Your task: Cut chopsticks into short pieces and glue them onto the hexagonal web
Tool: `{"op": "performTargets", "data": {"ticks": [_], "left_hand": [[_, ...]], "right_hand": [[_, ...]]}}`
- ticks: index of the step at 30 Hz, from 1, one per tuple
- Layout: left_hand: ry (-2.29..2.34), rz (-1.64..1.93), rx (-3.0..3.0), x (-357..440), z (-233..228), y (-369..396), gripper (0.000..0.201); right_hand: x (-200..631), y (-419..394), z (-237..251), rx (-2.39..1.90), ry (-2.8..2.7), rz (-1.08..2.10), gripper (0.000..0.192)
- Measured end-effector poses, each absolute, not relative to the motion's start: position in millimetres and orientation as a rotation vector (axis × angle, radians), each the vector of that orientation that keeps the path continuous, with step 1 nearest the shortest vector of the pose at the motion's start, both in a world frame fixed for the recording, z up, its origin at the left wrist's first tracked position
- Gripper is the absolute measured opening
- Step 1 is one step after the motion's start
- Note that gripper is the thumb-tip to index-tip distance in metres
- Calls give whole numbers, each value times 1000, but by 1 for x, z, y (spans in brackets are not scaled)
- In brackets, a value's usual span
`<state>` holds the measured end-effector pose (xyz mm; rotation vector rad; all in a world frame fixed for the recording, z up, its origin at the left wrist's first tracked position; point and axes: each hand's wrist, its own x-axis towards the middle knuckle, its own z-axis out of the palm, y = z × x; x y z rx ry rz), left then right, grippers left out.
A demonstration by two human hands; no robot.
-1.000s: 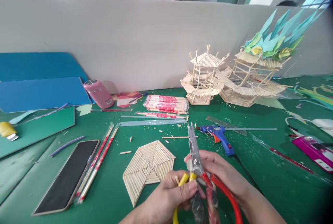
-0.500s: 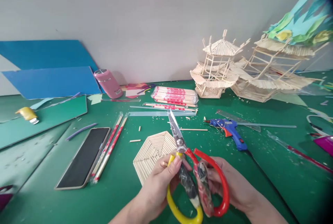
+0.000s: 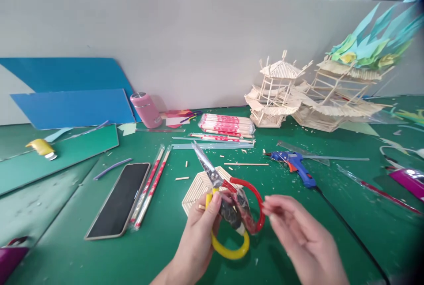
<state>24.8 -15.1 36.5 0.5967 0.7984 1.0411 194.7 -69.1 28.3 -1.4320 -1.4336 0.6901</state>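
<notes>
My left hand [image 3: 202, 227] is closed around a pair of scissors [image 3: 215, 181] with one yellow and one red handle, both wrapped in dark tape. The blades are close together and point up and to the left. A short bit of wooden stick pokes out by my left fingers. My right hand [image 3: 301, 232] is at the outer edge of the red handle, fingertips drawn together; whatever is between them, if anything, cannot be made out. Behind the scissors lies a polygonal panel of wooden sticks [image 3: 195, 188], partly covered by the left hand and blades.
A blue glue gun [image 3: 294, 164] with a black cord lies at right. Wrapped chopsticks [image 3: 154, 188] and a phone [image 3: 121, 201] are at left. A chopstick bundle [image 3: 227, 125], stick pavilions [image 3: 274, 99] and a pink bottle [image 3: 146, 109] stand farther back against a pale partition [image 3: 185, 46].
My right hand has come out from behind the red handle and moved to its right side. The scissors have shifted left and tilted further left. The view has tipped upward.
</notes>
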Motion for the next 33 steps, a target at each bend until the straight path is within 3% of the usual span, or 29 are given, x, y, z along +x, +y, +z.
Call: {"op": "performTargets", "data": {"ticks": [5,10,20,25,30,33], "left_hand": [[829,1109,724,21,29,-25,16],[807,1079,686,18,28,-26,17],[870,1079,707,24,31,-30,21],[950,1096,695,32,39,-28,24],[1001,1109,825,34,38,-27,29],[1012,1094,863,36,36,-28,29]], "right_hand": [[155,-65,14,-1462,-1762,427,49],[150,-63,10,-1532,-1733,422,53],[160,-59,19,-1542,-1741,722,36],[152,-58,22,-1579,-1558,965,50],[151,-48,26,-1434,-1329,1241,42],[155,-44,27,-1458,-1344,1290,48]]}}
